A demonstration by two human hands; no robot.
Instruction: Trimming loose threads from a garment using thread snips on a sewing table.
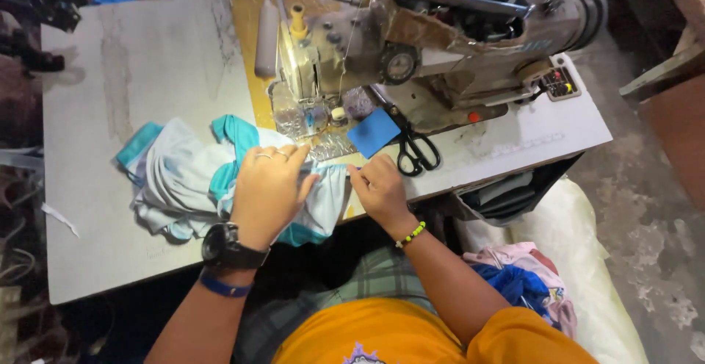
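Pale blue garment (pixel 183 180) with teal trim lies bunched on worktop (pixel 125 92), just before sewing machine (pixel 411 48). Left hand (pixel 268 191) rests flat on fabric, fingers loosely curled, pressing it down; grip not closed. Right hand (pixel 378 188) pinches fabric edge, grip closed on garment. Blue cloth patch (pixel 373 132) beside black scissors (pixel 415 151), right of hands. Fabric pile (pixel 521 283) below worktop edge.

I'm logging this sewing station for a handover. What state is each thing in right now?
left hand: flat on pale blue garment
right hand: pinching the garment's edge
pale blue garment: bunched, at table edge
scissors: closed, lying flat
sewing machine: upright, worn
blue patch: lying loose
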